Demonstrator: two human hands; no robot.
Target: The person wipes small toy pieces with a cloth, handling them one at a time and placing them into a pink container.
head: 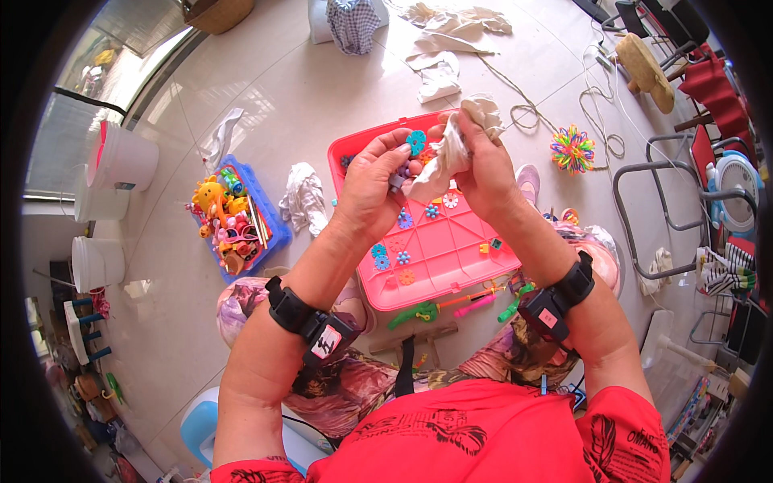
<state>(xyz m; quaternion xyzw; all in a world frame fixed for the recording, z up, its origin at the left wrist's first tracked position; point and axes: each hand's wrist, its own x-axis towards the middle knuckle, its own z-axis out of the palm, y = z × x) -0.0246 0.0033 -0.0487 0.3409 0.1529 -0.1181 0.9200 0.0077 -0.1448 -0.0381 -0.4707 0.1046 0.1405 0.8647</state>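
Observation:
Between the thumb and fingers of my left hand [377, 178] is a teal snowflake-shaped plastic building disc [416, 142]. Purple and other small pieces show lower in the same hand, partly hidden by its fingers. My right hand [483, 163] grips a crumpled white cloth [445, 158], which hangs close to the disc. Both hands are above a pink plastic lid or tray [435, 250] on the floor. Scattered on it are several snowflake discs, including an orange one [407, 277], and a blue knobbed piece [432, 211]. More small pieces at its far end are partly hidden behind my hands.
To the left stands a blue basket [275, 232] heaped with toys, with a white cloth [303, 196] beside it. A multicoloured expanding ball [572, 149] and rope [525, 118] lie right. Along the near edge are a green toy [413, 315] and plastic sticks. White buckets [130, 156] line the left.

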